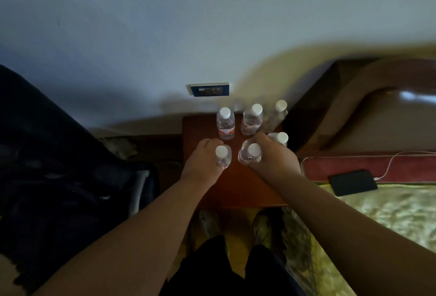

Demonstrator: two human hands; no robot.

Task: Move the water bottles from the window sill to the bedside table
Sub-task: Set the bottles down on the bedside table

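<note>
The brown bedside table [238, 184] stands against the wall below me. Three clear water bottles with white caps stand along its back: one at the left [225, 124], one in the middle [252, 119], one at the right [274, 116]. A further bottle [280, 138] stands just behind my right hand. My left hand [203, 157] is wrapped around a bottle [222, 157] held upright over the table. My right hand [274, 154] grips another bottle [251, 154] beside it. Whether the held bottles touch the tabletop is hidden by my hands.
A blue wall socket [210, 89] sits above the table. The bed [377, 213] lies to the right, with a dark phone [352, 182] and its white cable [391, 161] on it. Dark fabric and a bag [70, 166] fill the left. My shoes [210, 221] are below the table.
</note>
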